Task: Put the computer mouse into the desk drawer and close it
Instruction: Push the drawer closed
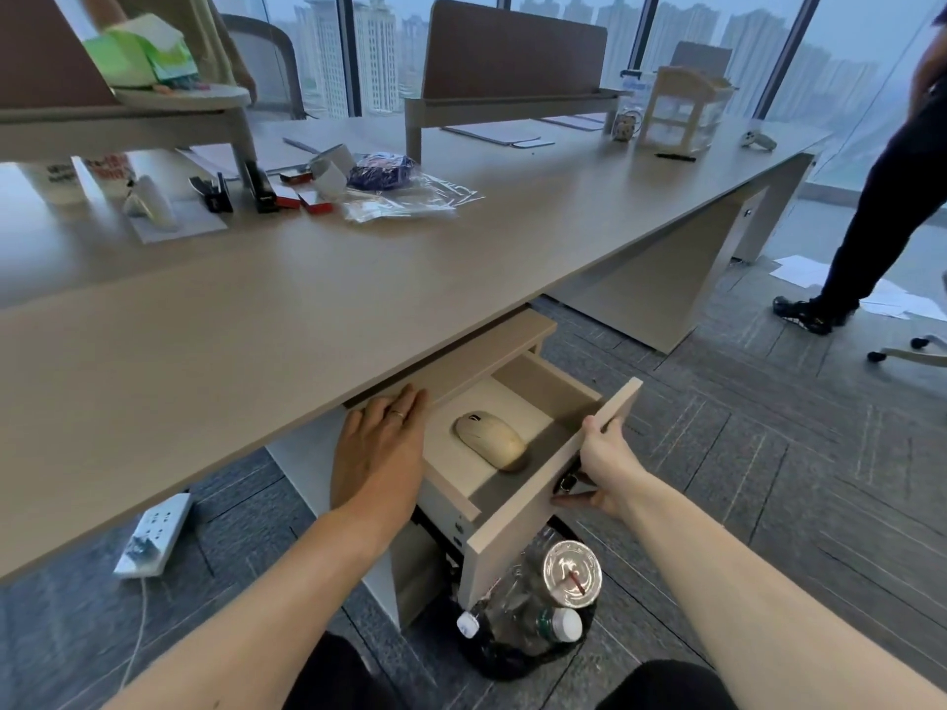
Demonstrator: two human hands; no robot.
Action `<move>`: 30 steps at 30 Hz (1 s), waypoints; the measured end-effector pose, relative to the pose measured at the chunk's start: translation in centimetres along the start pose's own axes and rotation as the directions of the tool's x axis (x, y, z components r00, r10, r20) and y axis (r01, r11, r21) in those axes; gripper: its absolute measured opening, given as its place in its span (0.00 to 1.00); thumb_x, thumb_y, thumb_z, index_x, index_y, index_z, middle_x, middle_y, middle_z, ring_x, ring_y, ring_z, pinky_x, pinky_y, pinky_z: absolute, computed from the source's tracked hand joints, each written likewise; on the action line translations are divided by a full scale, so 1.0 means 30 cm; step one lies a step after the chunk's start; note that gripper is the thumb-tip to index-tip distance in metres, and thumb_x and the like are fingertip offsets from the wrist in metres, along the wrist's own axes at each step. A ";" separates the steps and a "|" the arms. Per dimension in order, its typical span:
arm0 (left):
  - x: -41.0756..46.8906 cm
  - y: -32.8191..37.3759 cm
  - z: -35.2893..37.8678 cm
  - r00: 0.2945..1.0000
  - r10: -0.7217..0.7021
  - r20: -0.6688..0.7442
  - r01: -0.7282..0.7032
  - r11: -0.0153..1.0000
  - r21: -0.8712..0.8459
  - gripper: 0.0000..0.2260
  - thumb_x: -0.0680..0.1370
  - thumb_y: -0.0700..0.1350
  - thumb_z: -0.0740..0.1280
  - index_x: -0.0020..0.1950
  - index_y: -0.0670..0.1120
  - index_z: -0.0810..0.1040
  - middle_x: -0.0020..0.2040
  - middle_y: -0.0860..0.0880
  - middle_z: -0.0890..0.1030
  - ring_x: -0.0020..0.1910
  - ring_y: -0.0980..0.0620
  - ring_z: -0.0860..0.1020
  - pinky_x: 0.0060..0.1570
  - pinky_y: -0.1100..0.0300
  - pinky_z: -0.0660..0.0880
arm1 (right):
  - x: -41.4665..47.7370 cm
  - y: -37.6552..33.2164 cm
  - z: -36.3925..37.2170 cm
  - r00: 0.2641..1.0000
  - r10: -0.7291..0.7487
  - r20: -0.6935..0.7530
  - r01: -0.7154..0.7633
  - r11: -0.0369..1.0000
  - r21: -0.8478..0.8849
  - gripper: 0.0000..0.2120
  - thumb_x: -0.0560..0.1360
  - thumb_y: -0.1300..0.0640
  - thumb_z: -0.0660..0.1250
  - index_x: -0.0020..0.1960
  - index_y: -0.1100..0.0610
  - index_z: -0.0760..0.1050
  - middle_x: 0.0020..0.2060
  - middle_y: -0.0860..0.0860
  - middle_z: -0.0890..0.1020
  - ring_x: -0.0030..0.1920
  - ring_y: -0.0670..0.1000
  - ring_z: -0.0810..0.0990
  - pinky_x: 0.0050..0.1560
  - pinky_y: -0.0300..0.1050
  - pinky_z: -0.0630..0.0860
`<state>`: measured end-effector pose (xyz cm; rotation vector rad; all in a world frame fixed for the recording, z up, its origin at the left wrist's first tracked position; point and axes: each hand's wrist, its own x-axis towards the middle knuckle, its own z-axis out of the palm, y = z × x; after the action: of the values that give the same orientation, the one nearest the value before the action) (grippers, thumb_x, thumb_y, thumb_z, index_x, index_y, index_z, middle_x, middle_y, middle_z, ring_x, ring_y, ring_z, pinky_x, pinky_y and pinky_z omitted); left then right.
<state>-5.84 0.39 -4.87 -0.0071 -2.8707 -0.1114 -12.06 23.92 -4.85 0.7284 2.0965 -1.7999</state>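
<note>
Beige oval computer mouse (490,439) lies in open pale wooden drawer (517,520), lower centre. Right hand (604,461) grips drawer front; left hand (379,450) flat, empty, on drawer's side edge. Risk: pinched left fingers on closing.

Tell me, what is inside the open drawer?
Only a cream computer mouse lies on the drawer floor. The back part under the desk is hidden, and the left hand covers the near left corner.

Cream mouse (489,439); beige drawer (543,509); grey striped carpet (768,453).
</note>
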 end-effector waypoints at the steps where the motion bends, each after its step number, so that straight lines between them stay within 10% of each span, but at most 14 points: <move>1: -0.002 -0.001 0.003 1.000 0.000 -0.003 0.000 1.000 -0.006 0.36 0.71 0.34 0.64 0.78 0.48 0.59 0.77 0.50 0.64 0.71 0.48 0.65 0.64 0.52 0.64 | 0.007 -0.008 0.015 1.000 -0.002 0.008 0.002 1.000 0.005 0.21 0.83 0.46 0.50 0.75 0.41 0.53 0.66 0.55 0.70 0.62 0.63 0.73 0.30 0.61 0.82; 23: 0.011 -0.026 0.029 0.994 -0.042 -0.101 0.031 0.994 -0.106 0.20 0.80 0.54 0.55 0.71 0.52 0.71 0.69 0.56 0.75 0.64 0.52 0.71 0.60 0.53 0.68 | 0.148 -0.123 0.309 0.993 -0.019 0.115 0.003 0.990 0.143 0.25 0.83 0.46 0.51 0.78 0.37 0.48 0.78 0.55 0.60 0.73 0.66 0.64 0.44 0.71 0.81; 30: 0.015 -0.033 0.026 0.997 -0.028 -0.077 0.021 0.996 -0.090 0.19 0.80 0.48 0.59 0.71 0.52 0.71 0.69 0.55 0.75 0.64 0.51 0.72 0.58 0.53 0.69 | 0.161 -0.144 0.353 0.993 -0.020 0.120 0.001 0.988 0.157 0.23 0.84 0.48 0.50 0.78 0.42 0.51 0.78 0.54 0.59 0.72 0.66 0.64 0.32 0.70 0.79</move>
<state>-6.49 -0.52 -5.59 0.0142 -2.7854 -0.2391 -19.60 14.09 -5.69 0.6294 1.9024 -1.9792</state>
